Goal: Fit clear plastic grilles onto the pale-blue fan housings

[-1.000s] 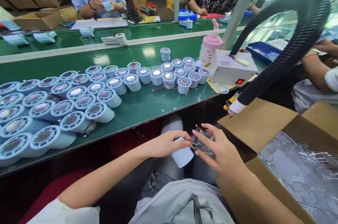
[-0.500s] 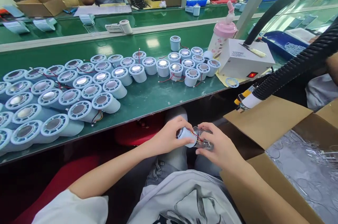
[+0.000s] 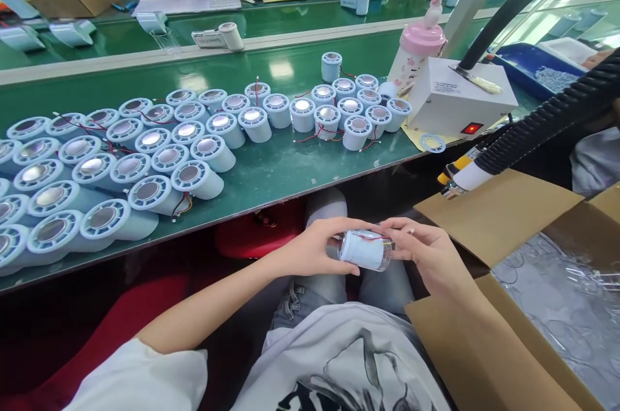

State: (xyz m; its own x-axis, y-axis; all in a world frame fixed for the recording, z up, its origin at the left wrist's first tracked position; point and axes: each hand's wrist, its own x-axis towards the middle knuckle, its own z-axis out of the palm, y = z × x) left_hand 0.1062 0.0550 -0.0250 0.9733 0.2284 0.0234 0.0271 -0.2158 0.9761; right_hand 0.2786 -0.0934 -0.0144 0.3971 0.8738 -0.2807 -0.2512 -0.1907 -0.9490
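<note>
Light-blue cylinder (image 3: pixel 361 251) lies inside clear cup (image 3: pixel 387 258), between hands, above lap (image 3: pixel 387 289), on near side of green table (image 3: pixel 276 162). Long axis roughly left to right. Left hand (image 3: pixel 327 247) nearer, holding cylinder's left end, thumb below, fingers over top. Right hand (image 3: pixel 420 244) at opposite end, fingers bunched beside thin wires (image 3: pixel 386 240); gripping or merely touching cup, cannot tell.

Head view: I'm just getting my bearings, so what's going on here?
The left hand grips a light-blue cylinder, which appears to sit inside a clear plastic cover, in front of the green table. The right hand has its fingertips at the cover's other end, near thin wires. Similar blue cylinders stand grouped on the table; an open cardboard box at right holds clear plastic pieces.
</note>
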